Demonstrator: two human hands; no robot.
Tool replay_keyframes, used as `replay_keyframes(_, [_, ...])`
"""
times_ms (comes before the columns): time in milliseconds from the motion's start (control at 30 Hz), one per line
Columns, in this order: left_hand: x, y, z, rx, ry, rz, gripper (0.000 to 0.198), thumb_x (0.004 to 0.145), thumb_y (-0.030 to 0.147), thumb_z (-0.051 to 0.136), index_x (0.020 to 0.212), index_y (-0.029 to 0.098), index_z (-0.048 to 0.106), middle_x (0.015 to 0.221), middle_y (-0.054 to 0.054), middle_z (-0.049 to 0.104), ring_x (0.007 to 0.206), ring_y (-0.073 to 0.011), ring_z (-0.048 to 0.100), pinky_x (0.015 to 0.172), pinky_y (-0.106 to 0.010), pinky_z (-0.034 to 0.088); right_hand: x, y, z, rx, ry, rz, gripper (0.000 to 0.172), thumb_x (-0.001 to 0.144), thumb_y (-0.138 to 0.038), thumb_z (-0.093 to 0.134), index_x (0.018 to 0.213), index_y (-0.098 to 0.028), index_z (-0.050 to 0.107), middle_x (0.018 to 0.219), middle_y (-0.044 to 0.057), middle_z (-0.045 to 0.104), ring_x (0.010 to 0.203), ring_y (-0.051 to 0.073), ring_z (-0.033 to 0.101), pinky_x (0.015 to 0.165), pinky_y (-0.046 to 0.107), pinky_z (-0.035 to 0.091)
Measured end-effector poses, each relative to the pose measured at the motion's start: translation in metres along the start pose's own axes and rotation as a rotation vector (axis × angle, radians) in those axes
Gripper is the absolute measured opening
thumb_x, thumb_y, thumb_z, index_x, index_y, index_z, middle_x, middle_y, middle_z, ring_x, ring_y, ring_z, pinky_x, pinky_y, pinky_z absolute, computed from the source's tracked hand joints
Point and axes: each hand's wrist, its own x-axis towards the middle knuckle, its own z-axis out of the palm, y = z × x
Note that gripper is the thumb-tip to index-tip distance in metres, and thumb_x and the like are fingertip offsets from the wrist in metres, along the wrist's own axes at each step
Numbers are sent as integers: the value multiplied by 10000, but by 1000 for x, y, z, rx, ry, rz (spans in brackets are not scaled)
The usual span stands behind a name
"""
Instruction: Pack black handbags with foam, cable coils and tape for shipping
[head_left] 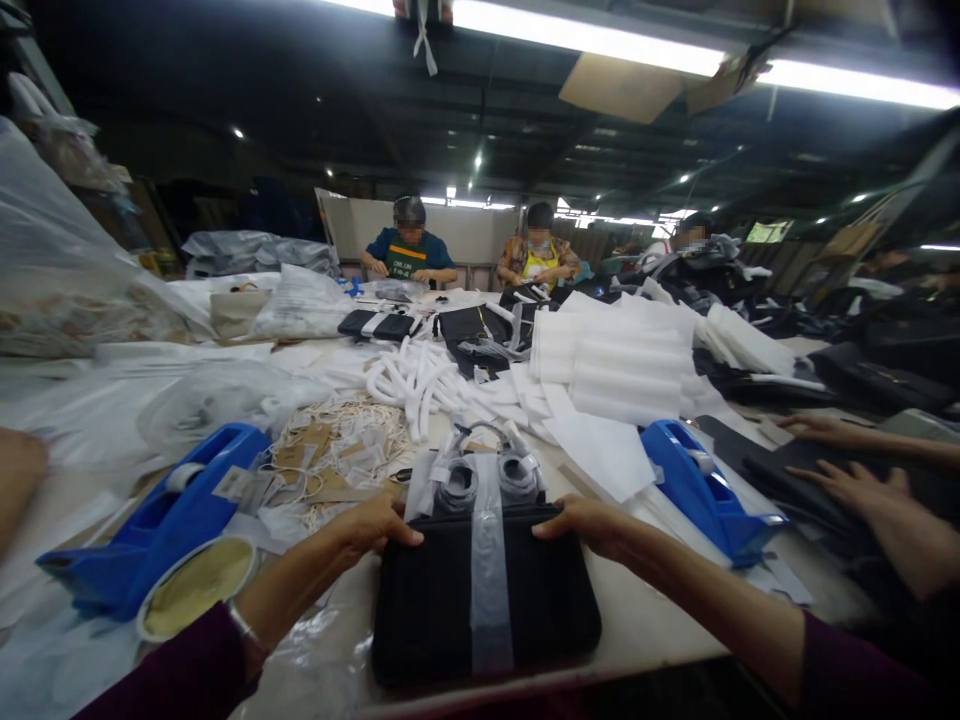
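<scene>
A black bag (427, 600) lies flat at the table's front edge, with a strip of translucent wrap (491, 570) running down its middle. At its far end, wrapped handles or straps (457, 482) are bundled in clear plastic. My left hand (379, 522) grips the bag's upper left corner, thumb on top and the other fingers mostly hidden. On the upper right corner, my right hand (581, 522) holds it in the same way, thumb over the top face.
Blue tape dispensers stand left (180, 510) and right (709, 490). By the left one are a round tub (199, 590) and stringed tags (337, 450). White foam strips (420, 385) and sheets (615, 360) lie beyond. A co-worker's hands (862, 490) rest on black material at right.
</scene>
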Motion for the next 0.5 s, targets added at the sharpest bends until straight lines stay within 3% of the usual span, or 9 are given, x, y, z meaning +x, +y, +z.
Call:
replay_keyframes(133, [-4, 2, 6, -67, 19, -6, 327, 441, 130, 707, 767, 143, 689, 779, -30, 715, 876, -243, 641, 872, -325, 430, -2, 3, 1, 99, -63, -24, 262, 520, -176, 808, 765, -113, 737, 788, 72, 748, 740, 197, 683, 824, 308, 502])
replay_keyframes(267, [-11, 2, 11, -130, 50, 75, 466, 428, 102, 710, 888, 142, 651, 853, -39, 716, 951, -261, 631, 958, -363, 398, -8, 7, 4, 152, -75, -32, 325, 507, -180, 815, 809, -101, 726, 856, 92, 746, 778, 209, 687, 847, 321, 499])
replay_keyframes(500, [-32, -10, 23, -262, 26, 268, 638, 521, 129, 721, 1118, 183, 503, 1174, -66, 638, 1142, -250, 562, 1049, -405, 341, -31, 17, 17, 209, -84, -228, 616, 563, -282, 800, 1143, -154, 636, 1093, 101, 706, 1018, 296, 651, 953, 417, 468])
